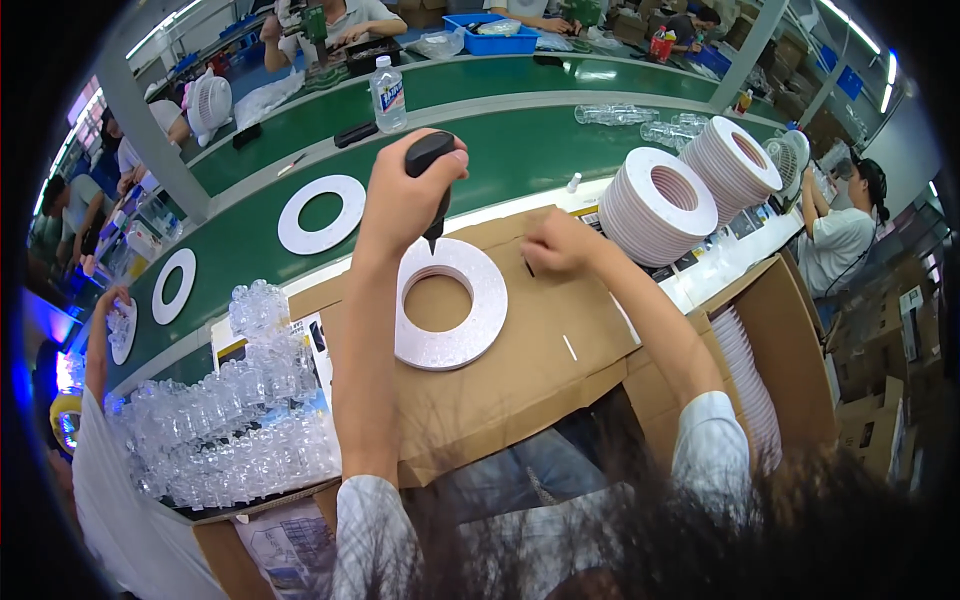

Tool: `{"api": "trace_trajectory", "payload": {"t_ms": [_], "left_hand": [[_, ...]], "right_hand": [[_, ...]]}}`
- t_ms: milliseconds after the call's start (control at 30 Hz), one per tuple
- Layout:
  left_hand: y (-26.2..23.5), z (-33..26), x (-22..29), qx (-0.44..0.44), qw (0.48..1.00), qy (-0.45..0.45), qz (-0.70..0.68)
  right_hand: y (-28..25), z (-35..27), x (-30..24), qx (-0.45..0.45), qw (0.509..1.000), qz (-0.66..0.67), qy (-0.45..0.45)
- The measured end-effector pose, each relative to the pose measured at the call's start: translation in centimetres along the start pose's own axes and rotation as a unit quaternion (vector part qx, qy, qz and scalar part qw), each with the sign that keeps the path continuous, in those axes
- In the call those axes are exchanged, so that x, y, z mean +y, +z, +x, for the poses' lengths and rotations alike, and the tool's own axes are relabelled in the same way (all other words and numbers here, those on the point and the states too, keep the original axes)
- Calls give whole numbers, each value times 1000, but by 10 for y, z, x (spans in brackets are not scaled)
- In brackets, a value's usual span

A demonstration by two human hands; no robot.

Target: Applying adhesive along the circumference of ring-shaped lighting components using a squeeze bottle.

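A flat white foam ring [450, 305] lies on a brown cardboard sheet [530, 350] spread over the desk [520, 160]. Left of the sheet sits a heap of clear plastic parts [230, 420]. Right of it, two leaning stacks of white rings [690, 190] stand side by side. Behind the sheet, on the green conveyor belt, lie two more single white rings [320, 213], with a clear plastic bottle [388, 93] farther back.

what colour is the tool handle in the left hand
Black, seen best in the head view: the left hand grips the tool handle above the white ring.
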State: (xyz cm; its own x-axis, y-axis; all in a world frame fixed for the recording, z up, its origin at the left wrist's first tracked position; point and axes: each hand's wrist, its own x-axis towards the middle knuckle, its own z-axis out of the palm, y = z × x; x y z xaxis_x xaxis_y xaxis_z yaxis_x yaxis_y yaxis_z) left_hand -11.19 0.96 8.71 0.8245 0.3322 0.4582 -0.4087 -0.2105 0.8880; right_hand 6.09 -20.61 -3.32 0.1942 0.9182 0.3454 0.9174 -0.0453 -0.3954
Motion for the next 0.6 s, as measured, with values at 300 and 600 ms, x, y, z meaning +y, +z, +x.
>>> {"api": "trace_trajectory", "payload": {"t_ms": [300, 600], "left_hand": [[4, -6, 0, -7, 999, 1, 52], [7, -4, 3, 7, 999, 17, 50]], "right_hand": [[2, 10, -14, -209, 968, -136, -1], [-19, 10, 3, -225, 924, -294, 90]]}}
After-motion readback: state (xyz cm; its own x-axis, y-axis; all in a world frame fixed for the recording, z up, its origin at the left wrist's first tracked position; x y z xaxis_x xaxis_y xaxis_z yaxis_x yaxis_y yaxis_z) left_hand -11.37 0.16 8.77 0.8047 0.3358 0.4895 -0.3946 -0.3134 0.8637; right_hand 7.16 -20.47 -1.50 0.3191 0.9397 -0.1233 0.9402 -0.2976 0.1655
